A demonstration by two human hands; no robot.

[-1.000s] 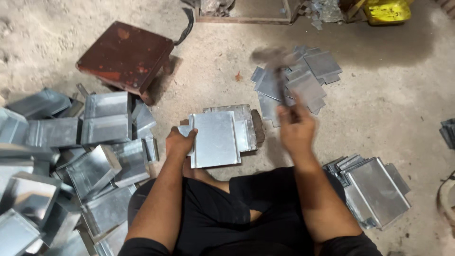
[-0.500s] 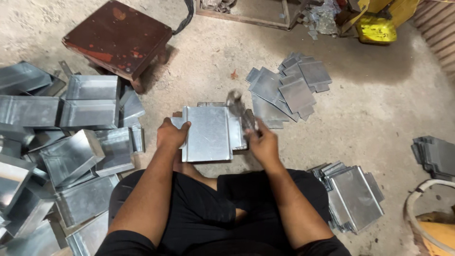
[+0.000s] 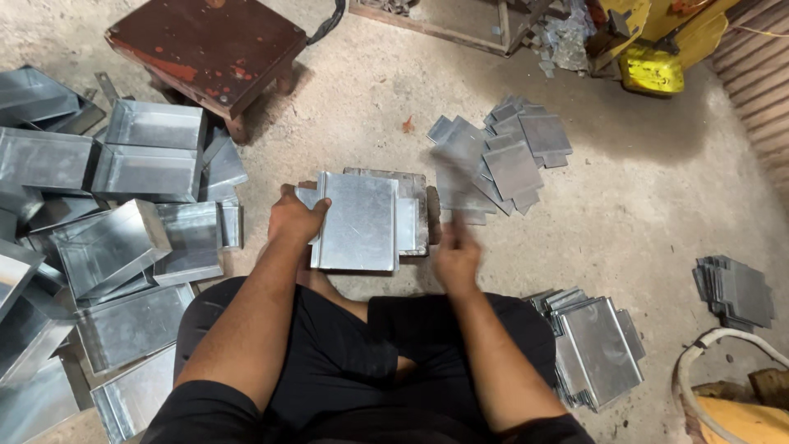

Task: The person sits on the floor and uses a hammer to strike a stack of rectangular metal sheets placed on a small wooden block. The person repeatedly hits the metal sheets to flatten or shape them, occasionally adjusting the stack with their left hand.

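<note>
My left hand grips the left edge of a folded galvanized metal sheet and presses it flat on a dark metal block on the floor in front of my crossed legs. My right hand is just right of the sheet, blurred by motion. Its fingers are closed around the handle of a hammer, which shows only as a grey smear rising above the hand, over the sheet's right side.
Several finished metal trays are piled at the left beside a rusty red stool. Flat cut sheets lie ahead on the right. Further stacks sit at the right, with a yellow machine beyond.
The hammer came down from a raised swing onto the sheet's right edge, and my right hand has now drawn back toward me. The left hand kept hold of the sheet.
</note>
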